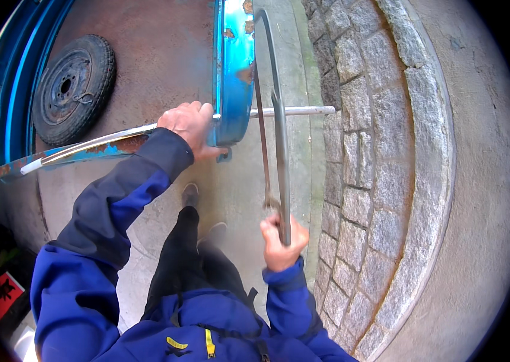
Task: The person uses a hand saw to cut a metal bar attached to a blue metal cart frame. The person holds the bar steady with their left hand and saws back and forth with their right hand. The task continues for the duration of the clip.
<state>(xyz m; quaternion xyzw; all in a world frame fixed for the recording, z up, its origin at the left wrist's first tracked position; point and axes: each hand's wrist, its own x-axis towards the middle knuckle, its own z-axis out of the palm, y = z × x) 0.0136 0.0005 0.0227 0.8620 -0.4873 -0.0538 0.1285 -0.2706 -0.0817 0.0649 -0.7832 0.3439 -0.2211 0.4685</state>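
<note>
A silver metal pipe (309,110) lies across the rusty blue metal frame (234,90) of what looks like a cart, one end projecting to the right. My left hand (191,130) grips the pipe, its thumb reaching down by the frame's corner. My right hand (284,241) is closed on the handle of a grey hacksaw (280,157), held upright in the picture with its frame reaching past the pipe. The blade crosses the pipe just right of the blue frame; whether it touches the pipe I cannot tell.
A tyre on a rim (42,111) lies on the rusty cart bed (149,54). Below are concrete ground (134,229) and my shoes. A stone-block edging (388,235) curves along the right. Red paper signs (10,289) sit at the lower left.
</note>
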